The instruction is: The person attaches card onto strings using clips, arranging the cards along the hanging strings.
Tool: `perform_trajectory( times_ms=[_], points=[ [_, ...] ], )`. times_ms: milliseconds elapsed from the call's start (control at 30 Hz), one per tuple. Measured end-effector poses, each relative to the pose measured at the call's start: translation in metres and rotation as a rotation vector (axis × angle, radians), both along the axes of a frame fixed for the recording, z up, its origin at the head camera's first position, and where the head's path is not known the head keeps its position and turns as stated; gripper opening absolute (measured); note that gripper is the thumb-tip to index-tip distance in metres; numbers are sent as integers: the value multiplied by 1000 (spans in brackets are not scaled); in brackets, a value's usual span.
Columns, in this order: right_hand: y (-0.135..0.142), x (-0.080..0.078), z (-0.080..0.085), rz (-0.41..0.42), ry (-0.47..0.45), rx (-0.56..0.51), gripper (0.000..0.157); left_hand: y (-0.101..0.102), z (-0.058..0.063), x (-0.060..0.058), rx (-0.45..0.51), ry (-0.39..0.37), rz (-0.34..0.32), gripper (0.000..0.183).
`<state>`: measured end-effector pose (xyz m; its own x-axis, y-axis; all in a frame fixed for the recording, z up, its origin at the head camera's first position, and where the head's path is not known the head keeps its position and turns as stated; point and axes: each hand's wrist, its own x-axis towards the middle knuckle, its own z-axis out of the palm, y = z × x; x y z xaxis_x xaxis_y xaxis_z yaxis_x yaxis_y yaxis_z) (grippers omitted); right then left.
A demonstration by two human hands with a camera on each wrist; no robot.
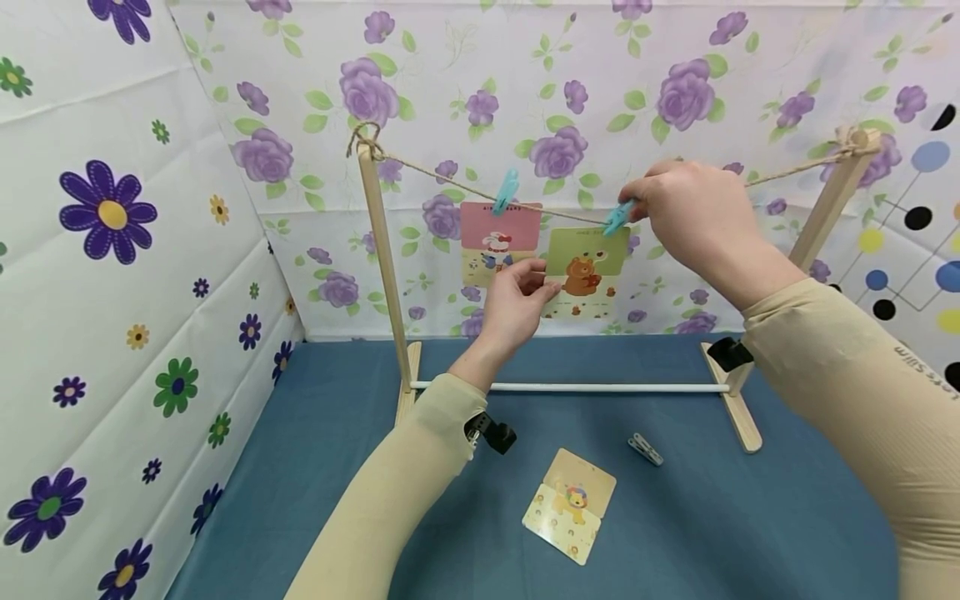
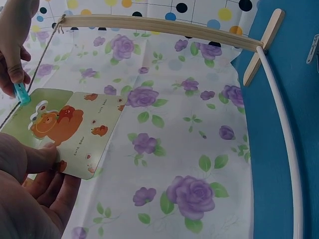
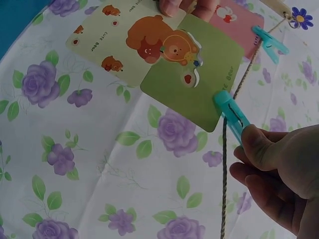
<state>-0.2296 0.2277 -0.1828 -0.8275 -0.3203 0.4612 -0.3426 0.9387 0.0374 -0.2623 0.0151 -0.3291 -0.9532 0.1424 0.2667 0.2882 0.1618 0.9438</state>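
My left hand (image 1: 517,304) pinches the left edge of a green and cream bear card (image 1: 587,271) between thumb and fingers. At the card's upper right corner, my right hand (image 1: 693,212) pinches a turquoise clothespin (image 1: 618,218) that sits at the twine (image 1: 431,173). In the right wrist view the pin's tip (image 3: 223,99) overlaps the card's corner beside the twine; whether it bites both cannot be told. Left of it, a pink and yellow rabbit card (image 1: 501,229) hangs from the twine by another turquoise clothespin (image 1: 506,192). The left hand covers part of the rabbit card's lower edge.
The twine runs between two wooden posts (image 1: 384,267) joined low by a white rod (image 1: 570,387). On the blue tabletop (image 1: 322,467) lie a yellow lion card (image 1: 570,506) and a pale clothespin (image 1: 645,449). Flowered cloth (image 1: 315,242) hangs behind.
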Motion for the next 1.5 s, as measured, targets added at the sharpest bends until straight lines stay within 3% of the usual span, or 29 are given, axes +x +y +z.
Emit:
perform_trajectory(
  times_ms=[1300, 1500],
  points=[
    [0, 0, -3, 12, 9, 48, 28, 2, 2, -3, -7, 20, -15, 32],
    [2, 0, -6, 61, 38, 70, 30, 1, 1, -4, -12, 45, -7, 32]
  ],
)
